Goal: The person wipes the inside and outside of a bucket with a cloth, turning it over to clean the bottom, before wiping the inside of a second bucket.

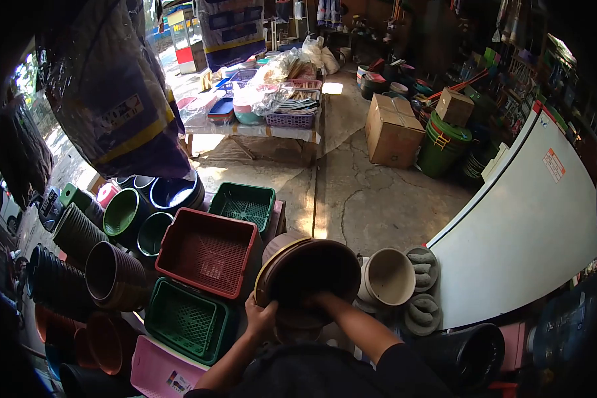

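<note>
In front of me a large brown plastic bucket [341, 262] is tilted so that its dark mouth faces me. A yellowish rim [266, 272] shows along its left side, seemingly of another bucket nested with it. My left hand [261, 316] grips the near left edge, with the thumb on the rim. My right hand [320, 302] reaches inside the mouth, its fingers lost in the shadow there. Just right of the bucket stand cream pots [390, 277]. A red-brown basket [209, 252] lies to the left, beside my left hand.
Green baskets [192, 317], a pink basin [156, 368] and stacked pots [116, 275] crowd the left. At right are grey stone mortars [423, 315] and a white panel [511, 232]. Ahead stand a goods table [259, 129], a cardboard box [393, 131] and a green bin [442, 146].
</note>
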`<state>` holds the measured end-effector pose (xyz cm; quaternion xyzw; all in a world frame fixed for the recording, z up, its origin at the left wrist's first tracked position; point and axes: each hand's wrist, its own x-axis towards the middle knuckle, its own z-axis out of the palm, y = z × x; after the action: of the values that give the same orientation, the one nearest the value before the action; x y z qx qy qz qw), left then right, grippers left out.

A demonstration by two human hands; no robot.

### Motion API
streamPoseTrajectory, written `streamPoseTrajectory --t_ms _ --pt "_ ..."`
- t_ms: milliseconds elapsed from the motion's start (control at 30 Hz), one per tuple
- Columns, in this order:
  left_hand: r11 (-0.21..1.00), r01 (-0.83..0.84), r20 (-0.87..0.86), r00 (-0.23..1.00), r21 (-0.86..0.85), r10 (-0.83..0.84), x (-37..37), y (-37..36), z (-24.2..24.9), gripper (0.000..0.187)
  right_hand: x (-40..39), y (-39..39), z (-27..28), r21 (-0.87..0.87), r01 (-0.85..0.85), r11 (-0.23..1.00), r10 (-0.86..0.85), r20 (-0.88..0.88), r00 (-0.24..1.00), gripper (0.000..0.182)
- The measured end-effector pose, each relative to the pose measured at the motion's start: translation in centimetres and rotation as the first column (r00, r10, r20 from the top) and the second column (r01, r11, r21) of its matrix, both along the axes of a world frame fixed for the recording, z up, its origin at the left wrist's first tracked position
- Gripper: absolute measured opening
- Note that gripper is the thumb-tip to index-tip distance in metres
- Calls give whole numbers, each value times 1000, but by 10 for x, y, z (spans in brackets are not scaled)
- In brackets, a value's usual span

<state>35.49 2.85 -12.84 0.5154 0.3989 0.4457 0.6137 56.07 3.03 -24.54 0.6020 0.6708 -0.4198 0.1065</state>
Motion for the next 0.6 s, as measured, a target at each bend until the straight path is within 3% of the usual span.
streamPoseTrajectory --t_ms 67,133,200,233,267,300,333,367,400,433,500,533,567,600 --pt "1000 -12 -44 999 9 12 -2 -1 1 23 20 -11 2 118 -135 984 103 245 964 40" --pt "1000 -23 -86 996 10 24 -2 -1 3 25 40 -17 -3 193 -303 933 149 560 815 38" --pt "1000 2 -142 990 14 -1 2 3 5 28 86 -8 -91 534 -485 692 -19 685 728 36" --pt "1000 -1 -142 990 5 2 3 4 4 28 88 -7 -87 528 -487 695 -11 686 728 36" --pt "1000 22 -155 988 11 -20 5 7 1 28 91 1 -71 674 90 733 -145 25 989 36" --pt "999 45 -168 985 19 -42 6 9 1 29 92 6 -53 394 618 681 -290 -630 721 36" --pt "999 41 -166 985 17 -37 8 11 2 29 91 6 -36 393 614 685 -288 -628 723 36" --pt "999 21 -192 981 47 -12 8 13 3 28 88 3 -17 711 376 595 -179 -338 924 33" --pt "997 5 -218 976 79 12 8 14 4 28 84 0 -7 892 42 449 -128 18 992 30" --pt "997 5 -216 976 81 13 9 16 5 28 75 -6 1 893 40 448 -128 20 992 30" --pt "994 -64 -130 989 91 76 10 19 4 29 53 -22 6 769 -67 636 -250 287 925 28" --pt "994 -61 -128 989 89 72 10 20 4 29 35 -29 33 617 -94 782 -166 352 921 28" --pt "996 -40 -108 993 82 48 10 20 3 30 14 -35 63 435 -121 892 -70 398 915 31" --pt "997 -19 -89 996 75 25 10 18 3 31 -2 -38 79 318 -2 948 -95 289 952 36"
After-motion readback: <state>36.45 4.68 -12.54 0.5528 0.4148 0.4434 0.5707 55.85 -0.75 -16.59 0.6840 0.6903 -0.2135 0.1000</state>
